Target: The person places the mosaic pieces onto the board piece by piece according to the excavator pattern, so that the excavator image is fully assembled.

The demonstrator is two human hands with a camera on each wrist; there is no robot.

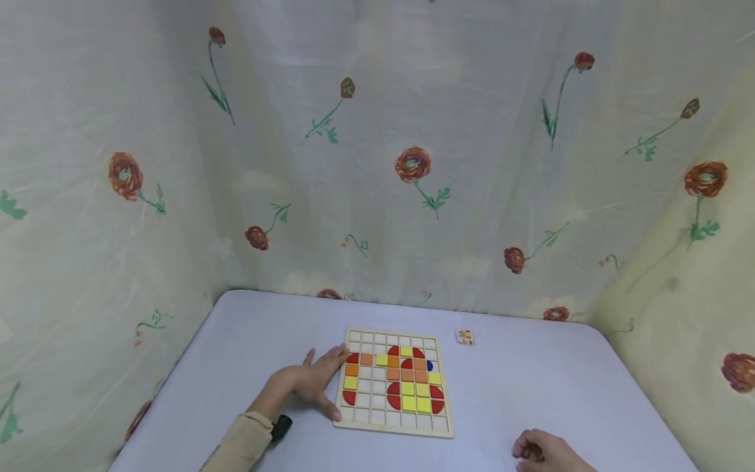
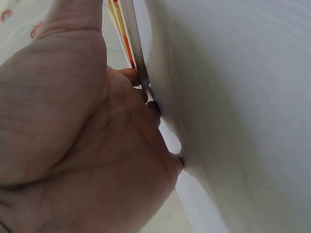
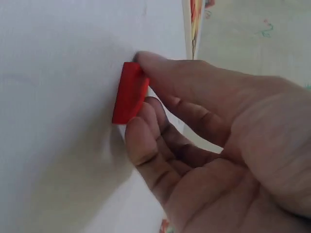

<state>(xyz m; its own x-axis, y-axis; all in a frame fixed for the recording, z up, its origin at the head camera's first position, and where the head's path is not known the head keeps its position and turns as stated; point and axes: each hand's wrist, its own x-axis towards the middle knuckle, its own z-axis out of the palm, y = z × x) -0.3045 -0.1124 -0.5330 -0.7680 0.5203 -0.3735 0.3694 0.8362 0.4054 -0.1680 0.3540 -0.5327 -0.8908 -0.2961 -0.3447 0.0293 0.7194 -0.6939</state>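
A square wooden mosaic board [image 1: 407, 430] with a grid of cells lies on the table in the head view. Red, orange, yellow and blue tiles fill part of it. My left hand [image 1: 315, 378] rests at the board's left edge with fingers extended, the thumb by its near left corner. In the left wrist view the palm hides most of the board. Right of the board, my right hand [image 1: 548, 452] is low over the table. The right wrist view shows its thumb and fingers pinching a red tile [image 3: 130, 94] with a curved side, close to the white surface.
A small picture card [image 1: 465, 337] lies on the white table [image 1: 531, 373] beyond the board's right side. Flowered cloth [image 1: 377, 196] hangs around the back and sides. A black band [image 1: 281, 428] is at my left wrist.
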